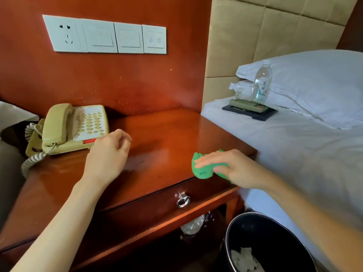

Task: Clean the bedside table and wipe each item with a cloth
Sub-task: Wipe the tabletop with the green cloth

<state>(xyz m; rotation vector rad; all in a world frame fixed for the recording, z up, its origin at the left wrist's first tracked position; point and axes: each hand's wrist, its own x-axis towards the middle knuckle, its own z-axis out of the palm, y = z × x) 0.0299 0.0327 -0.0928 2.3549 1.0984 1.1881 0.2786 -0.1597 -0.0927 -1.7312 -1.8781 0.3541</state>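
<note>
A glossy reddish-brown wooden worktop (157, 138) fills the middle of the view, its polish throwing back pale streaks of light. Behind it rises a wall panel (117, 79) of the same red wood, carrying a row of white plates (104, 35): one socket and three switch plates. At 9 o'clock on the worktop sits a beige plastic telephone (74, 129), handset in its cradle, with oval keys, a red strip at its near edge and a coiled cord (32, 160) trailing off the left side. Below the top is a drawer (157, 209) with a shiny metal ring pull (183, 201), and under that an open shelf where a crumpled clear plastic thing lies, too dim to identify.

At 3 o'clock a bed (294, 146) with white sheets adjoins the worktop, backed by a padded tan headboard (265, 30). On the sheet at 2 o'clock a clear water bottle (262, 85) stands by a remote control (248, 105) on a dark flat tray (265, 115), beside a white pillow (314, 83). At 5 o'clock a round black bin (265, 242) holds crumpled white paper.

The green cloth (204, 168), soft, nubbly and bunched, lies on the worktop's near right corner under the right hand (231, 167), whose fingers are extended flat, pressing it down. The left hand (109, 152) hovers just beside the telephone, fingers loosely curled and grasping nothing.
</note>
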